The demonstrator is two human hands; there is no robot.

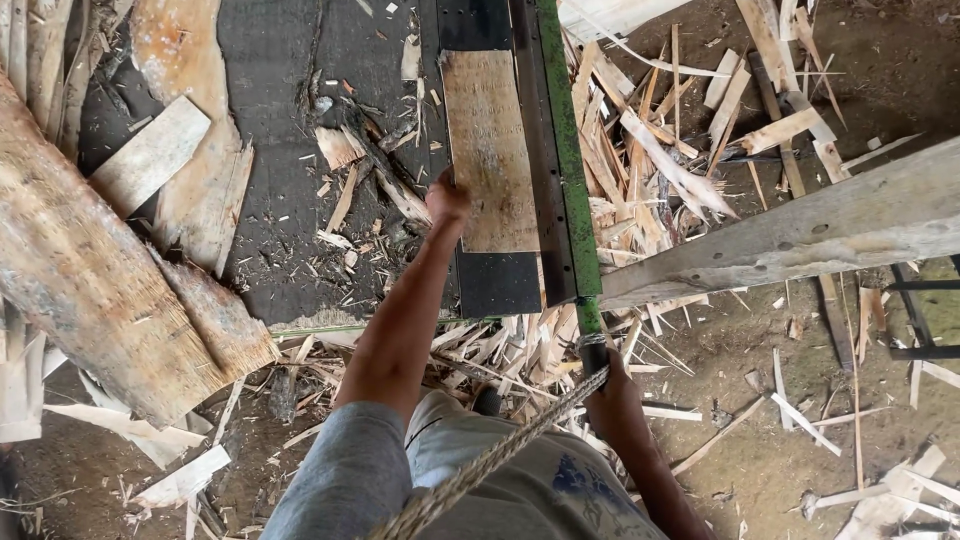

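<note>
Scrap-strewn dirt floor under a lengthwise wooden board [489,150] pointing away, left hand [447,200] gripping its edge, right hand [612,395] clenching a green lever [566,150].

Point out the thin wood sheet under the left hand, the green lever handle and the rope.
thin wood sheet [490,140], head view: middle of its pale face.
green lever handle [566,150], head view: painted green edge of the long bar.
rope [500,458], head view: twisted strand across the lap.
</note>
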